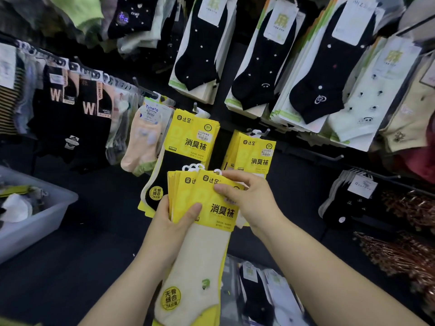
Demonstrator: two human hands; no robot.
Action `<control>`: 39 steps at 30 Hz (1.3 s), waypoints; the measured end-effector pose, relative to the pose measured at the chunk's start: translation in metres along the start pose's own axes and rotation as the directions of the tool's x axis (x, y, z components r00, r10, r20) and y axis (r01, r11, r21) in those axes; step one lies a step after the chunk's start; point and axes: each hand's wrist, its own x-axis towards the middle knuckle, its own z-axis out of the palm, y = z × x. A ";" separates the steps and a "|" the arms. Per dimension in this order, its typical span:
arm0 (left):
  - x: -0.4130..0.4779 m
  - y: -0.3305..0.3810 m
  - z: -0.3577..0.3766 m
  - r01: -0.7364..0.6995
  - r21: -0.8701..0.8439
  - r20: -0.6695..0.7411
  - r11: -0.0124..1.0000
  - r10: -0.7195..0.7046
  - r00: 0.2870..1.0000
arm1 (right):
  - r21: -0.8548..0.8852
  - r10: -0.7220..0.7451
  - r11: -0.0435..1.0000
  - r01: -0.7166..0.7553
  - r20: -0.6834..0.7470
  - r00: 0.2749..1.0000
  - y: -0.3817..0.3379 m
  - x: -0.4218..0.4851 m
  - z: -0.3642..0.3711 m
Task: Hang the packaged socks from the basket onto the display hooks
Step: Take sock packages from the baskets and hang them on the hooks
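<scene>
Fanned stack of yellow-carded sock packs (204, 203) held mid-air just below the display wall, on no hook yet. Cream sock under the front card; white hanger loops (193, 167) bunched along the top edge. Left grip (173, 222) curled round the stack's left edge, thumb across the front. Right grip (249, 198) pinching the front pack's upper right corner. Matching hung packs (191, 140) on a hook above, second batch (255, 156) just beside. Grey basket (35, 231) far left, socks inside. Judged partway: this handful and the basket's contents left.

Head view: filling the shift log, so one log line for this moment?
left hand: holds sock packs | right hand: pinches front pack | stage: not yet hung
</scene>
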 end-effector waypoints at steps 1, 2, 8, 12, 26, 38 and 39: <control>0.000 0.000 0.000 0.001 -0.003 0.013 1.000 -0.001 1.000 | 0.026 0.011 1.000 -0.011 -0.005 1.000 0.001 0.002 -0.003; -0.001 -0.001 0.001 -0.001 -0.003 0.024 1.000 0.001 1.000 | 0.051 0.024 0.998 -0.023 -0.009 1.000 0.002 0.003 -0.006; 0.001 -0.001 -0.002 -0.060 0.051 -0.054 0.997 0.063 0.997 | 0.207 0.105 0.976 -0.071 -0.160 0.982 0.011 0.020 -0.031; 0.006 0.002 -0.015 -0.116 0.192 -0.117 0.975 0.140 0.983 | 0.164 0.105 0.985 -0.049 -0.349 0.931 -0.001 0.045 -0.054; 0.011 -0.001 -0.019 -0.087 0.246 -0.089 0.965 0.112 0.990 | 0.043 0.067 0.998 -0.052 -0.520 0.851 -0.020 0.126 -0.056; 0.006 0.001 -0.013 -0.074 0.212 -0.060 0.974 0.089 0.994 | -0.025 0.019 0.999 -0.031 -0.373 0.928 -0.019 0.122 -0.061; 0.005 0.001 -0.012 -0.072 0.205 -0.057 0.976 0.086 0.995 | -0.018 0.016 1.000 -0.025 -0.402 0.915 -0.018 0.121 -0.061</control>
